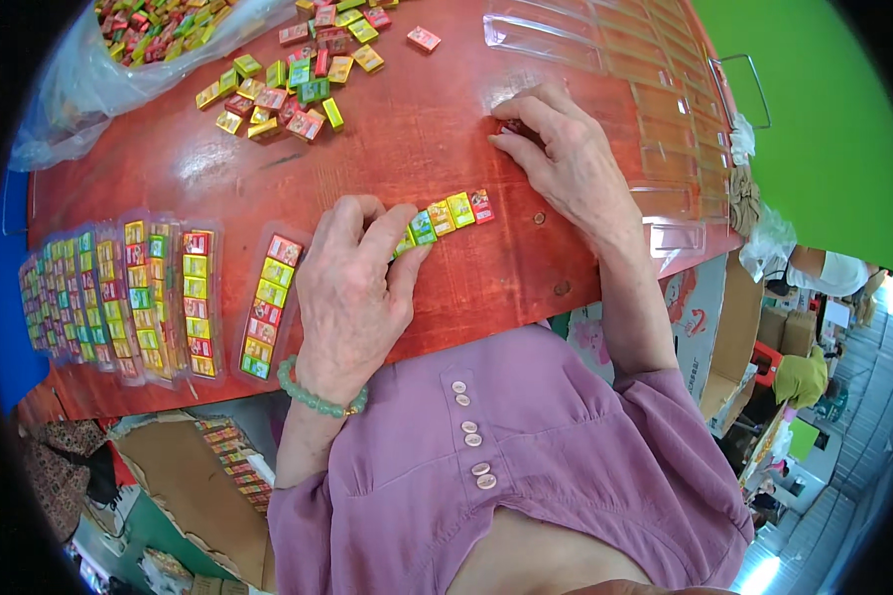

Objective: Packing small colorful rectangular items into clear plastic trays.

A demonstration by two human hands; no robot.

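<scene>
A short row of small coloured boxes [441, 217] lies on the red table in front of me, yellow, green, orange and red in turn. My left hand [352, 283] is closed on the left end of this row, thumb and fingers on either side; its fingers hide the boxes there. Up and to the right, apart from the row, my right hand [571, 149] pinches a small dark red box [509, 127] between thumb and fingers, mostly covered by them. Left of my left hand lies a clear plastic tray [245, 372] filled with a line of similar boxes.
Loose boxes [303, 89] are heaped at the far left, beside a plastic bag [69, 109] full of more. Filled trays [119, 297] stand in overlapping rows along the left. Empty clear trays [665, 94] cover the right side. A cardboard box [193, 486] sits below the table's near edge.
</scene>
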